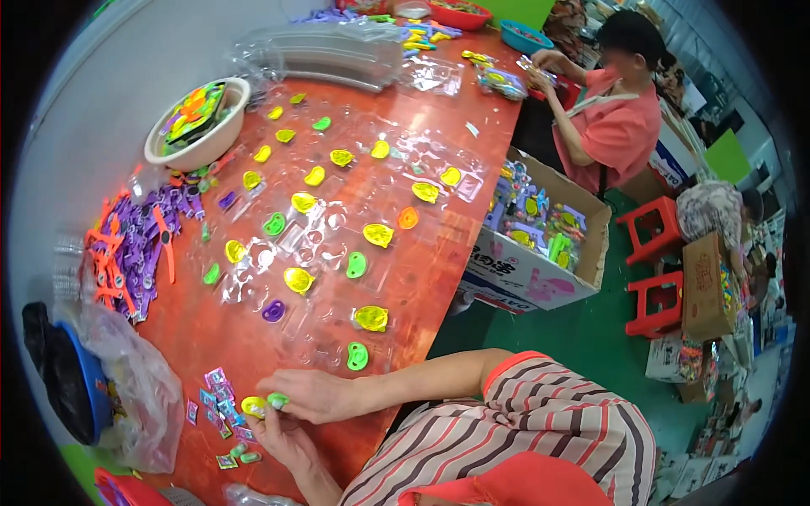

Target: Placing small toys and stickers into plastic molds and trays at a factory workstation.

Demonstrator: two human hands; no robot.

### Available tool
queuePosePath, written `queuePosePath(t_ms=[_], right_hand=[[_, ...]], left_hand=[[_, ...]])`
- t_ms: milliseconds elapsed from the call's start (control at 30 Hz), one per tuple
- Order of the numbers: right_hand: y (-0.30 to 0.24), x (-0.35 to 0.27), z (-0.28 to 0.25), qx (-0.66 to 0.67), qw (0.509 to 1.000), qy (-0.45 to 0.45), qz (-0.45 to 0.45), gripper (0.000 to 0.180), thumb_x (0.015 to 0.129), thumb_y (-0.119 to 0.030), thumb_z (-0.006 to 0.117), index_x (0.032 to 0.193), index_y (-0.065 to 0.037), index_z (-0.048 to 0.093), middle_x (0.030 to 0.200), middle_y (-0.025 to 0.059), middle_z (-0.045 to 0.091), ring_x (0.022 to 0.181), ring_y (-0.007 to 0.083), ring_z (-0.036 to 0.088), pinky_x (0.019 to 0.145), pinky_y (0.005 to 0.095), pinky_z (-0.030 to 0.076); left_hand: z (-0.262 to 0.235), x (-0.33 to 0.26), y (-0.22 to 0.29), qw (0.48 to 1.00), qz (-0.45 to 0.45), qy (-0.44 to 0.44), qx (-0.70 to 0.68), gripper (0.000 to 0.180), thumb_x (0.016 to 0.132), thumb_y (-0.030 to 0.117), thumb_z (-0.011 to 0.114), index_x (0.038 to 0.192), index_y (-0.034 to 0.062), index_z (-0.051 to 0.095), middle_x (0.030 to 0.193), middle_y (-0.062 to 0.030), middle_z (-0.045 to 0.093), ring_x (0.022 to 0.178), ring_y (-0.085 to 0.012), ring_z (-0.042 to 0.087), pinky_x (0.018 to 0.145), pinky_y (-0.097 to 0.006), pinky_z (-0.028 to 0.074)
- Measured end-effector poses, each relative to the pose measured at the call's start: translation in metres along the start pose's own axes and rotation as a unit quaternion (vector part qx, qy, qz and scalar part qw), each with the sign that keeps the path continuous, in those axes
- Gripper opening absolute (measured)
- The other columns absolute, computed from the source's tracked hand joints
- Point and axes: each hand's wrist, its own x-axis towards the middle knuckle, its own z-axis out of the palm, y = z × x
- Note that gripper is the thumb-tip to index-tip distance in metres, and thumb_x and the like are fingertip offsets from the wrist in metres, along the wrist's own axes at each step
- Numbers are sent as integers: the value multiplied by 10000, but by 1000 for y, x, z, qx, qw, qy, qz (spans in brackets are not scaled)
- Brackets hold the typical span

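head camera is showing the left grip point(291, 443) pinching a small yellow piece point(253, 406) between its fingertips, while the right grip point(316, 396), just beside it, is pinching a pale green piece point(278, 401); the fingers are partly covering both, so i cannot tell whether the two are joined. both grips are meeting low over the red table point(202, 337), probably because such tiny parts are needing two sets of fingertips and a surface underneath. small wrapped packets point(221, 403) are lying just beyond the grips, and green capsules point(251, 458) are resting just beside the left grip, presumably for easy picking. farther off, past the right grip, transparent trays point(325, 244) are spreading across the table, with yellow shells point(299, 280) and pacifier-shaped pieces point(358, 356) sitting apart in them, seemingly so that each hollow is getting its own part. well apart from both grips, purple pieces point(152, 236) are lying heaped and a white basin point(194, 158) is holding mixed colourful parts, likely gathering them out of the arms' way.
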Motion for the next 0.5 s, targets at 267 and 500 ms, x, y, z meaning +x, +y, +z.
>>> queuePosePath(t_ms=[267, 500], right_hand=[[6, -42, -67, 213, 953, 28, 214, 188, 883, -121, 618, 1038, -18, 593, 907, 49, 582, 755, 108, 597, 654, 260, 487], [3, -56, -102, 29, 991, 113, 62, 208, 805, -91, 651, 1003, -38, 621, 907, 105, 554, 832, 288, 564, 713, 352, 468]], left_hand=[[60, -17, -30, 995, -33, -84, 39, 151, 920, 78, 536, 1053, 63, 466, 879, -44, 574, 700, -120, 575, 579, -230, 474], [73, -9, -32, 964, -203, -132, -109, 191, 926, 62, 499, 1116, 54, 475, 1002, -135, 615, 828, -244, 653, 661, -410, 597]])
